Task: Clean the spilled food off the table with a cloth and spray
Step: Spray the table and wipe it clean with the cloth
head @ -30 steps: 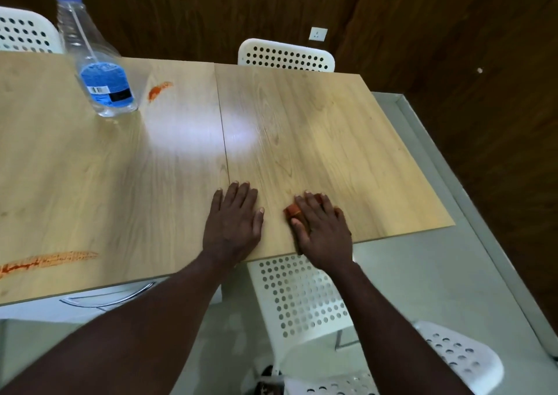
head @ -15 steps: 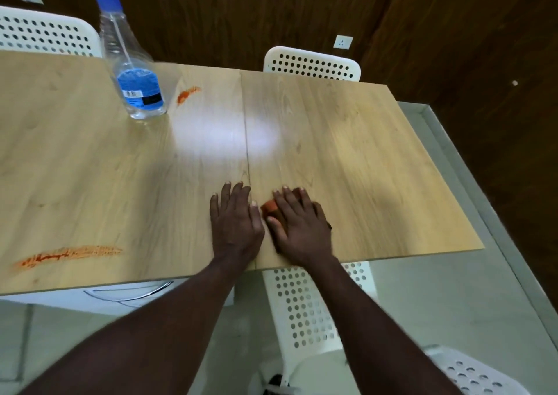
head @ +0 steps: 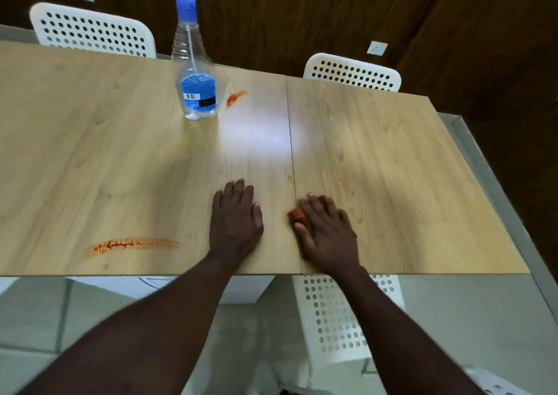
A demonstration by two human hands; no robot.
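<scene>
Cloth [head: 296,213], a small orange-red wad, sat under my right hand [head: 327,231] near the front edge of the counter [head: 392,168], just right of the seam [head: 291,153] between the two panels. Only a corner showed, between thumb and forefinger. Right fingers [head: 320,204] lay spread and mostly flat on top, pressing rather than clenching, slightly blurred. Left hand [head: 235,221] rested palm-down just left of the seam, fingers straight, holding nothing. Judged the cloth soft, light and limp, likely to bunch and slide on the smooth top, so best driven flat under the palm or pinched at the exposed corner. Spray bottle [head: 196,86], clear with a blue label and blue trigger head, stood upright toward the far side, well apart from both hands. It was probably light and tippy; best taken at the neck below the trigger. Small red smear [head: 236,96] lay just right of its base, and a long red streak [head: 133,243] near the front edge, left of my left hand; both unwiped. Left hand sat between cloth and streak. Bottle crowded the small smear and might need shifting. White perforated chairs: two beyond the far edge [head: 90,32] [head: 351,73], one [head: 332,319] under the near edge.
</scene>
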